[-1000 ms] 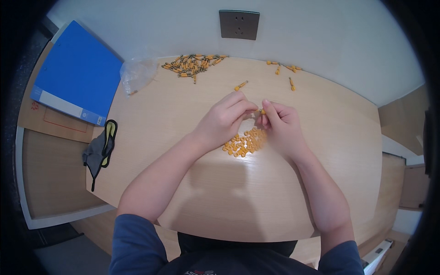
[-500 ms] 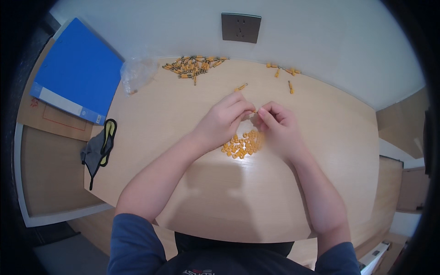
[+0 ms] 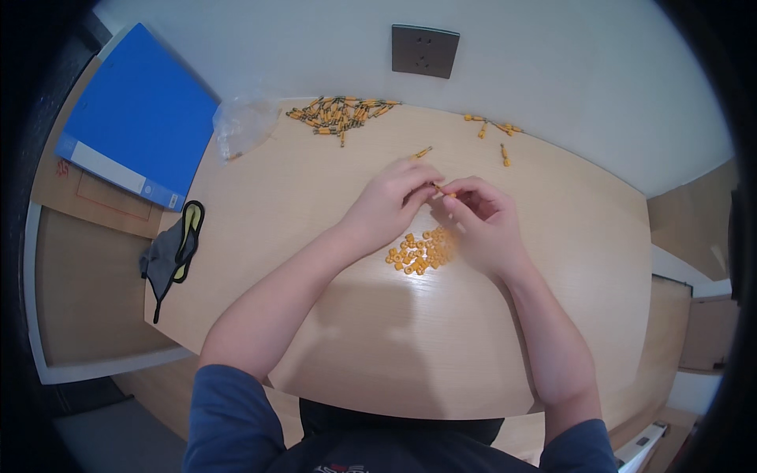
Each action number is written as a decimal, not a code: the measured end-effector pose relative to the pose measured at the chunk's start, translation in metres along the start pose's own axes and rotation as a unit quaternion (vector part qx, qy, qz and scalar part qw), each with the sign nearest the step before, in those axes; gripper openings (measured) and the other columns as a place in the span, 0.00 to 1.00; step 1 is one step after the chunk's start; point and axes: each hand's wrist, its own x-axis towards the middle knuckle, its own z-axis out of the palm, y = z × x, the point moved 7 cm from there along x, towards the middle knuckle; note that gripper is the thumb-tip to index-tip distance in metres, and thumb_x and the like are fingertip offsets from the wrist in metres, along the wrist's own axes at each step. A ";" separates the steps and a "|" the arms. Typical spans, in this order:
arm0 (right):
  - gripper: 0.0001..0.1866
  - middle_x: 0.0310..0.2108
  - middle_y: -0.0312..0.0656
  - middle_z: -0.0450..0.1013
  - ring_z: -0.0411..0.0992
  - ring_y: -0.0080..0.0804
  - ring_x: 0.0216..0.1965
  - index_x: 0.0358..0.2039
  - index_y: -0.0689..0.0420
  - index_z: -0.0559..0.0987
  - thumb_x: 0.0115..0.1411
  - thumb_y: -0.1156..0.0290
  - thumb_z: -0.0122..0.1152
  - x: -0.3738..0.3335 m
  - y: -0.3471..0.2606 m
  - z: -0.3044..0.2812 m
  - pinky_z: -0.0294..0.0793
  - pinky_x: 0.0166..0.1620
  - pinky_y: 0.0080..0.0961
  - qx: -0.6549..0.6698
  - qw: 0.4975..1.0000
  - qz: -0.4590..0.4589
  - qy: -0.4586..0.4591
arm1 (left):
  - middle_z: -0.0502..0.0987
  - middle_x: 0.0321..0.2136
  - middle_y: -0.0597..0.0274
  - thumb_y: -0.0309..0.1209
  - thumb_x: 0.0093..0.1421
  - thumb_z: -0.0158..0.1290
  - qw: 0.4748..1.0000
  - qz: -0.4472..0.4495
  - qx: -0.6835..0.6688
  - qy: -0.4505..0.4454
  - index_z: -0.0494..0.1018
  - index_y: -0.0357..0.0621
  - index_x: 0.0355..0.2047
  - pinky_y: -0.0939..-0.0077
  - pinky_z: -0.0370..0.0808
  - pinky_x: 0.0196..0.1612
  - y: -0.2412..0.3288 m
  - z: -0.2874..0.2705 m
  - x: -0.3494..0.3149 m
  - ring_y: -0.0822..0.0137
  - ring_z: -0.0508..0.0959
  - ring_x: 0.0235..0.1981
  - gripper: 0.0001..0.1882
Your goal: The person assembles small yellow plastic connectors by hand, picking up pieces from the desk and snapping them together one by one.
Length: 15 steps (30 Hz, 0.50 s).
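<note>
Above the middle of the table, my left hand (image 3: 392, 203) and my right hand (image 3: 490, 229) meet at the fingertips. Both are closed in a pinch on a small yellow piece with a dark end (image 3: 443, 191); fingers cover much of it. Just below them lies a heap of small yellow ring-like caps (image 3: 419, 254), partly behind my right hand. One slim yellow rod with a dark tip (image 3: 424, 153) rests beyond my left fingers. Against the wall is a pile of similar rods (image 3: 339, 118). Farther right lie several yellow rods with wider ends (image 3: 505, 128), one set apart (image 3: 505, 156).
A blue binder (image 3: 142, 118) leans over the table's left side, beside a crumpled clear plastic bag (image 3: 246, 124). A grey pouch with black and yellow trim (image 3: 172, 246) hangs over the left edge. The wall behind carries a dark socket plate (image 3: 425, 51).
My fingertips have shifted around the small yellow piece, and more of it shows between them. The whole view has moved slightly; the heap and the piles look undisturbed.
</note>
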 end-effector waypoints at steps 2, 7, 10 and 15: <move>0.09 0.41 0.36 0.80 0.75 0.20 0.38 0.54 0.65 0.86 0.77 0.77 0.69 0.002 0.005 -0.005 0.77 0.42 0.24 -0.025 0.999 0.019 0.034 | 0.83 0.46 0.56 0.19 0.74 0.61 0.999 0.001 0.010 0.039 0.84 0.38 0.53 0.69 0.81 0.44 -0.002 -0.005 0.000 0.62 0.84 0.41 0.10; 0.07 0.41 0.39 0.81 0.77 0.22 0.37 0.51 0.65 0.88 0.76 0.78 0.70 0.004 -0.001 -0.012 0.78 0.42 0.24 -0.187 0.977 -0.031 0.100 | 0.83 0.47 0.57 0.15 0.73 0.58 0.996 -0.042 0.029 0.074 0.85 0.38 0.52 0.73 0.80 0.42 -0.011 -0.015 0.003 0.66 0.85 0.42 0.12; 0.06 0.41 0.41 0.81 0.78 0.25 0.35 0.49 0.64 0.90 0.75 0.78 0.70 0.004 -0.008 -0.015 0.79 0.41 0.25 -0.284 0.952 -0.067 0.094 | 0.83 0.47 0.57 0.14 0.72 0.56 0.996 -0.036 0.029 0.073 0.84 0.38 0.50 0.73 0.80 0.41 -0.009 -0.014 0.002 0.67 0.84 0.41 0.12; 0.06 0.41 0.42 0.79 0.79 0.28 0.35 0.47 0.62 0.91 0.73 0.78 0.71 0.003 -0.018 -0.008 0.80 0.40 0.27 -0.356 0.931 -0.068 0.047 | 0.83 0.47 0.58 0.14 0.72 0.56 0.996 -0.036 0.029 0.071 0.84 0.37 0.47 0.73 0.79 0.41 -0.009 -0.015 0.002 0.66 0.84 0.40 0.10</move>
